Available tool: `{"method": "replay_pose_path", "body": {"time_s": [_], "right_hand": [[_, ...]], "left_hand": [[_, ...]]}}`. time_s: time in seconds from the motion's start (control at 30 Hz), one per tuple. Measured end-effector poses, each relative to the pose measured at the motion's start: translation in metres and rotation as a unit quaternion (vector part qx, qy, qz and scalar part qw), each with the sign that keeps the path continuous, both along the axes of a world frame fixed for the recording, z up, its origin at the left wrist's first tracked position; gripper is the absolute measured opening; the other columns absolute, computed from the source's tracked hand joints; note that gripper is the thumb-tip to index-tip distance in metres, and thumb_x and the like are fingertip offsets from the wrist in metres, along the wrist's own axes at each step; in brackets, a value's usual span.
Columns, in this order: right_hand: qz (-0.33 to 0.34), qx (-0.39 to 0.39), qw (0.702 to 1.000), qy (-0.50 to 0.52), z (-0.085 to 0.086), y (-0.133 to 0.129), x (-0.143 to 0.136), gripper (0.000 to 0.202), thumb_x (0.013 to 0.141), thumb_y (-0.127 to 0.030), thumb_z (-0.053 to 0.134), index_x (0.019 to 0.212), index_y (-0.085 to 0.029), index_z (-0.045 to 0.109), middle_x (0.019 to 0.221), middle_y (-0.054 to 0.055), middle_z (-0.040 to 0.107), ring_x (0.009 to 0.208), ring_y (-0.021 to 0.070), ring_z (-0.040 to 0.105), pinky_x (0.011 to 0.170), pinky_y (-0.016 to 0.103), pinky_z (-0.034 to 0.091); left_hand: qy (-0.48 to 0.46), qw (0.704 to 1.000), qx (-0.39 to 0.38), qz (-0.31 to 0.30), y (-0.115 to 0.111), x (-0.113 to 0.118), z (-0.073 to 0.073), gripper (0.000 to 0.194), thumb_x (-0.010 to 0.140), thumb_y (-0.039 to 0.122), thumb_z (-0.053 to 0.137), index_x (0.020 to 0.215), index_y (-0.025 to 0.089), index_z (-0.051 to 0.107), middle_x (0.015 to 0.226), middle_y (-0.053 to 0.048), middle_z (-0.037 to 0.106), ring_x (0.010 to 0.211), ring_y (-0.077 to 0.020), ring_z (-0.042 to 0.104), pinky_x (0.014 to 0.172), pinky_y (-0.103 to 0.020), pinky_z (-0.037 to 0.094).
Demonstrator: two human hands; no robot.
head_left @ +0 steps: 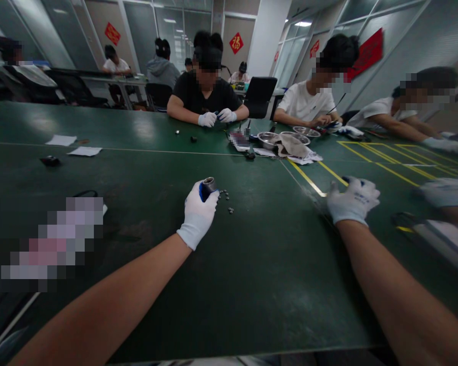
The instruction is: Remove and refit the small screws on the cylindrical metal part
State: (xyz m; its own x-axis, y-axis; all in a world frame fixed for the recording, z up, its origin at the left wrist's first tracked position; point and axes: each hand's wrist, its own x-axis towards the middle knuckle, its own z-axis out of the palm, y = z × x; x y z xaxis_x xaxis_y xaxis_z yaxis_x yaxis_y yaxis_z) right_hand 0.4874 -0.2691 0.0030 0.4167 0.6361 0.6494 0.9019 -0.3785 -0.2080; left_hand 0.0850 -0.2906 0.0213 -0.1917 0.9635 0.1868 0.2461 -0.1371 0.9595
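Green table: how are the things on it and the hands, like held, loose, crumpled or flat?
Metal tube: held, open end up
Left hand: gloved, closed around the tube
Right hand: gloved, open, nothing visible in it
Small metal pieces: loose
Metal bowls: upright
Cloth: crumpled
Papers: lying flat

I could read one sign: the gold character 福 on a red diamond (236,43) on the beige panel (249,29) across the room. Characters on the left-hand diamond (112,33), the right-hand diamond (314,49) and the red banner (367,53) were too unclear. Blue print on the glove of my right hand (353,201) was blurred beyond reading.
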Motion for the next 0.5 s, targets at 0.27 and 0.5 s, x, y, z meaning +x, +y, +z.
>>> {"method": "replay_pose_path", "body": {"time_s": [0.27,0.5], "right_hand": [[0.347,-0.162,0.921,0.078,-0.01,0.018,-0.201,0.031,0.098,-0.041,0.06,0.117,-0.024,0.077,0.119,0.013,0.072,0.11,0.0315,0.066,0.099,0.047,0.05],[0.286,-0.263,0.906,0.17,0.005,0.035,-0.232,0.028,0.093,-0.053,0.07,0.103,-0.029,0.082,0.117,0.007,0.075,0.11,0.0282,0.068,0.098,0.043,0.05]], "left_hand": [[0.008,1.0,0.003,0.009,0.001,0.0,0.0,0.027,0.086,0.014,0.073,0.113,0.016,0.071,0.11,-0.01,0.078,0.106,-0.0267,0.073,0.104,-0.044,0.055],[0.01,1.0,0.005,0.012,0.001,0.0,0.001,0.028,0.085,0.013,0.073,0.113,0.015,0.071,0.109,-0.01,0.078,0.106,-0.0269,0.073,0.106,-0.045,0.055]]}}
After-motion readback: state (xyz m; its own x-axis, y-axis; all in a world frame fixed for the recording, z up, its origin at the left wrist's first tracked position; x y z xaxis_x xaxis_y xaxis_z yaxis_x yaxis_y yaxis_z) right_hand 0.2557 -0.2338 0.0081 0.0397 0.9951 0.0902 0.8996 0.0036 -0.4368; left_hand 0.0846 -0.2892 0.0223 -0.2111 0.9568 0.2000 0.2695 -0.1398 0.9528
